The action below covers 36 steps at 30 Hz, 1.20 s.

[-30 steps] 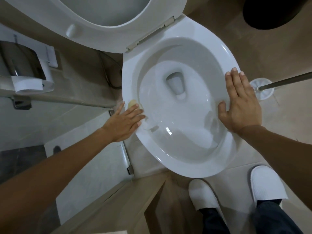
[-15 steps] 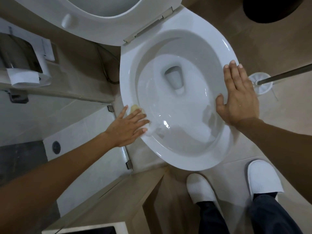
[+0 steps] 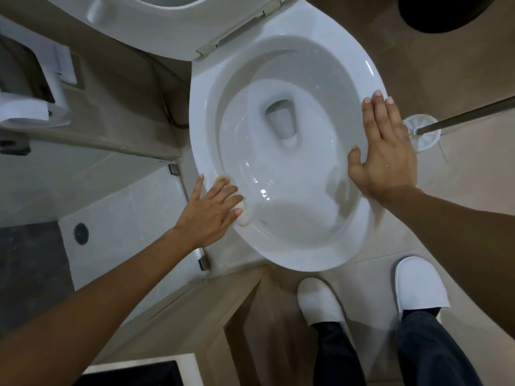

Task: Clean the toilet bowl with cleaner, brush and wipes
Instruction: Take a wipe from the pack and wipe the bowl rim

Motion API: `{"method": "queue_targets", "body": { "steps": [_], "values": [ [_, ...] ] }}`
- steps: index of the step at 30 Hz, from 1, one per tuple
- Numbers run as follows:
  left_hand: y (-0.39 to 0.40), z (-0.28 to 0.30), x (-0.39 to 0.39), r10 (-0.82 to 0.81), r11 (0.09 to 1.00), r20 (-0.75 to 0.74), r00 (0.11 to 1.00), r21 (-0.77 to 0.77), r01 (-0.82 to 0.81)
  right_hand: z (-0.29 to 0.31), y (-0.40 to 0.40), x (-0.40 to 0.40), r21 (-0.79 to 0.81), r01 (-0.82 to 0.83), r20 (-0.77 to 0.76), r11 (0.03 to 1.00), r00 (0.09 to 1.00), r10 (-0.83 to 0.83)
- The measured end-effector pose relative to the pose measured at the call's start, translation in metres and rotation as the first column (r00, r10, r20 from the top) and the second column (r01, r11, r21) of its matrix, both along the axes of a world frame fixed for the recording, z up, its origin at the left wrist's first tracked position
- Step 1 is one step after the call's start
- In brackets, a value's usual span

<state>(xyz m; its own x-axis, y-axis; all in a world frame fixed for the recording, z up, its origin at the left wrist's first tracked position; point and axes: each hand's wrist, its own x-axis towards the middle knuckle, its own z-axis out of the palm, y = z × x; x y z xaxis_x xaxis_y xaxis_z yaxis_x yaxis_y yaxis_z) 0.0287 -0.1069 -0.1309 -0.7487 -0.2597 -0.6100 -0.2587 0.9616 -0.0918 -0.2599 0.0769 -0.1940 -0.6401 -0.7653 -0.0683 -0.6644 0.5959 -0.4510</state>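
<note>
While the left hand [image 3: 210, 211] presses a wipe [image 3: 239, 210] flat against the bowl's near-left rim, its fingers lie straight over the wipe, so it pushes and does not pinch; only a yellowish edge and a pale fold of the wipe show beyond the fingertips. Across the bowl [image 3: 278, 151] the right hand [image 3: 387, 154] rests palm down on the right rim, fingers straight and together, holding nothing, apparently as a brace

Outward from the hands, the rim looks glossy and the inside of the bowl is wet and white, with water in the outlet near the middle. The seat [image 3: 156, 20] is raised at the back. The brush [image 3: 423, 132] stands on the floor just right of the bowl, behind the right hand, its handle running off the right edge. No cleaner bottle is in view. A paper roll [image 3: 28, 110] hangs on the left wall, and two white slippers [image 3: 320, 302] stand on the floor at the bowl's front

The step in hand looks like the wiping of the rim, late in the task, since the brush is set aside. The next move seems to call for sliding the wipe along the rim toward the front with steady flat pressure, keeping the wipe under the fingers so it does not slip into the bowl, and the right hand must lift before the wipe reaches it
</note>
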Motion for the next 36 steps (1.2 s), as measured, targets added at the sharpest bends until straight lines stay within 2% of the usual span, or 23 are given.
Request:
{"method": "queue_targets", "body": {
  "steps": [17, 26, 32, 34, 36],
  "values": [
    [0.09, -0.003, 0.006, 0.163, 0.983, -0.162, 0.973, 0.111, -0.146, 0.002, 0.0, 0.0, -0.014, 0.002, 0.005, 1.0, 1.0, -0.002],
    [0.158, -0.01, -0.012, 0.347, 0.935, -0.199, 0.917, 0.143, -0.323, 0.004, -0.001, 0.001, 0.017, -0.001, -0.013, 1.0, 1.0, 0.001],
    [0.209, -0.011, -0.055, 0.515, 0.849, -0.156, 0.843, 0.227, -0.476, 0.005, -0.001, 0.0, 0.014, -0.004, -0.012, 1.0, 1.0, 0.004],
    [0.215, -0.013, -0.06, 0.533, 0.837, -0.17, 0.829, 0.249, -0.487, 0.005, -0.001, 0.0, 0.01, -0.002, -0.012, 1.0, 1.0, 0.003],
    [0.213, -0.016, -0.052, 0.494, 0.859, -0.175, 0.852, 0.251, -0.446, 0.005, -0.001, 0.001, 0.005, -0.001, -0.008, 1.0, 1.0, 0.001]
  ]
}}
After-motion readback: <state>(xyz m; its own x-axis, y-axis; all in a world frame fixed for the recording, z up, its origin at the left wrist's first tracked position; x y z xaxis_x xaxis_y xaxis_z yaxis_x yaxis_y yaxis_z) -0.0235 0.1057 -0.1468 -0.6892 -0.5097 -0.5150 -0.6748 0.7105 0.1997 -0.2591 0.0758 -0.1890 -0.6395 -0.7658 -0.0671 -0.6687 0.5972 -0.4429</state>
